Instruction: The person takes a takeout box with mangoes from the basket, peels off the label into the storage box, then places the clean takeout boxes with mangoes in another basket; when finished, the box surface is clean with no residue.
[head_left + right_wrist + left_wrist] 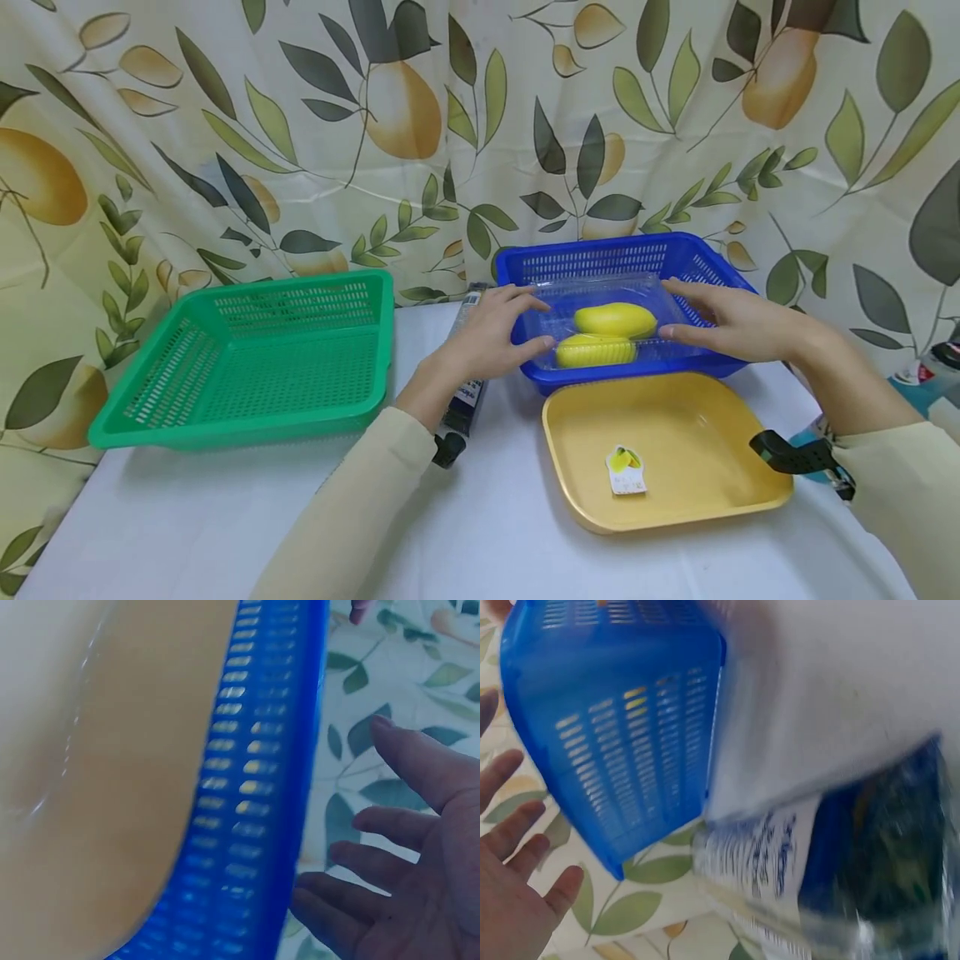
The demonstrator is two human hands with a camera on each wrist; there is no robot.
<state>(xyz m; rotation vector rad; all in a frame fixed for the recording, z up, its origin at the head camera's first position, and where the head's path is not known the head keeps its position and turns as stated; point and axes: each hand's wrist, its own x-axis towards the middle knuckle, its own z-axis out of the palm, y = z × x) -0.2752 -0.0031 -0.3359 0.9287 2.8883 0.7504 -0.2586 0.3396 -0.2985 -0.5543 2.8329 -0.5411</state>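
Two yellow mangoes (615,319) lie in a clear plastic container (547,292) inside the blue basket (600,258). My left hand (495,329) is at the container's left side, its fingers spread over that edge. On the opposite side my right hand (738,321) reaches in with fingers and thumb extended. Both wrist views show loosely spread fingers with nothing gripped between them. From the head view I cannot tell whether the fingertips touch the container. In the left wrist view the basket's slotted wall (630,750) stands beside the fingers.
A green basket (292,375) stands at the left. In front of the blue basket is a yellow tray (697,450) with a small mango-picture tag (626,473). A dark package with a white label (468,400) lies beneath my left forearm. A patterned curtain (480,167) hangs behind the table.
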